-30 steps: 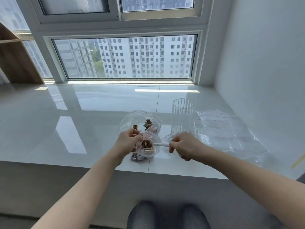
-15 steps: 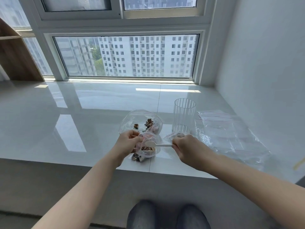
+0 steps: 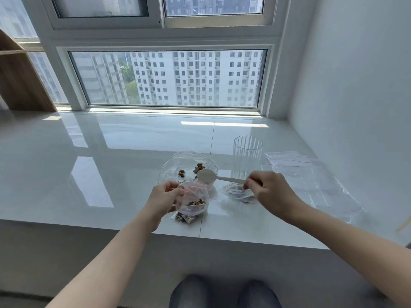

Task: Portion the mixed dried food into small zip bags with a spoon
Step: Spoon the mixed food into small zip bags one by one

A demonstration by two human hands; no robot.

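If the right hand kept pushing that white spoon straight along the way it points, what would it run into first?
Most likely the large clear plastic bag of dried food. The right hand pinches the white plastic spoon with its bowl aimed left, already at that bag's mouth, above the small zip bag. Depth is uncertain.

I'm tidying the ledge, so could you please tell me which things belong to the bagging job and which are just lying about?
In use: spoon, small bag being filled, big food bag, filled bags, spare bags.
Lying about: ribbed glass, wooden shelf.

head-worn view, looking forward and down, close over white ledge (image 3: 111, 174)
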